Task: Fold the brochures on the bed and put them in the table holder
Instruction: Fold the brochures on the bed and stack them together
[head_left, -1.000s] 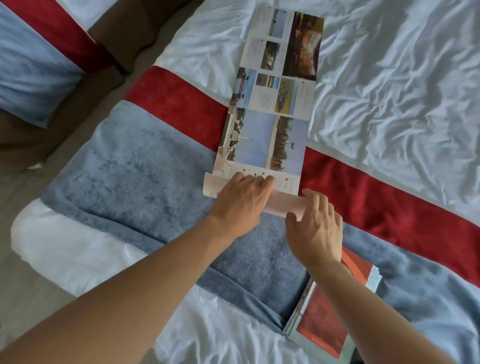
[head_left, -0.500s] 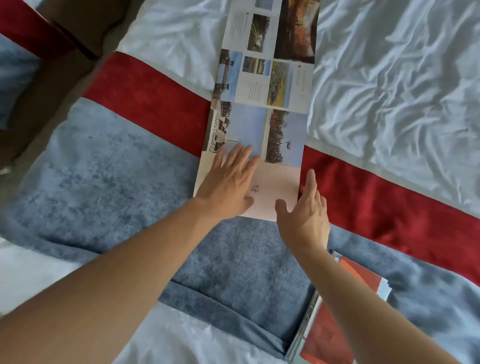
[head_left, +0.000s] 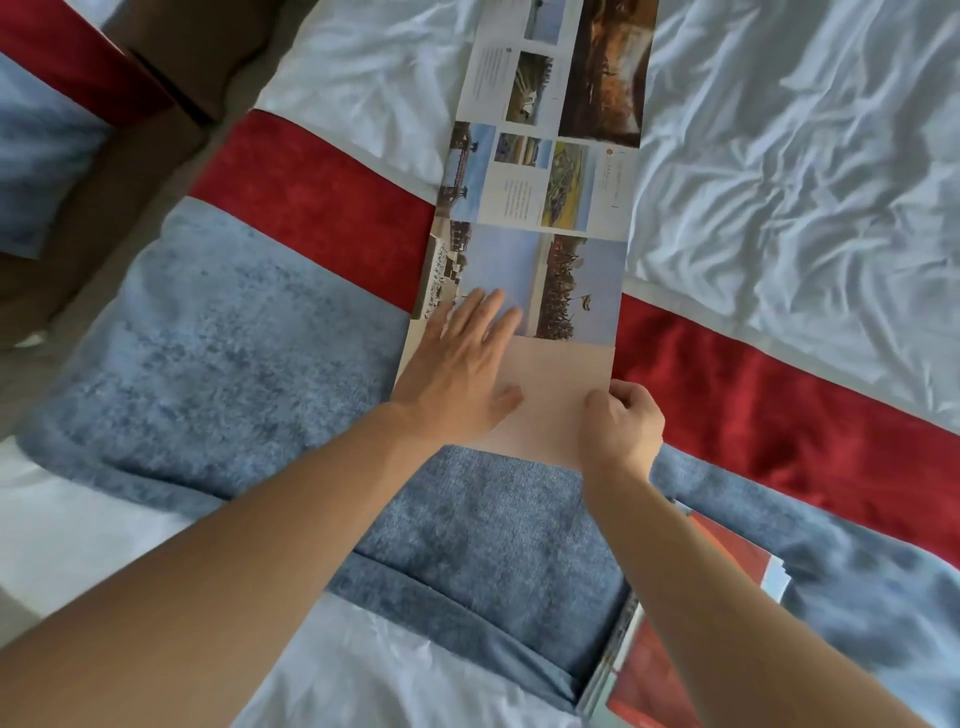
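Long brochure (head_left: 540, 208) lies unfolded lengthwise across the bed (head_left: 779, 156), its near panel turned over to show a blank pink back. Left hand (head_left: 462, 374) lies flat on that flap, fingers straight and slightly spread, probably to pin it while the crease sets. Right hand (head_left: 621, 426) has fingers curled, pinching the flap's near right corner, likely to square the edges. Stack of red-covered brochures (head_left: 675, 649) waits by the bed's near edge. Table holder not in view.
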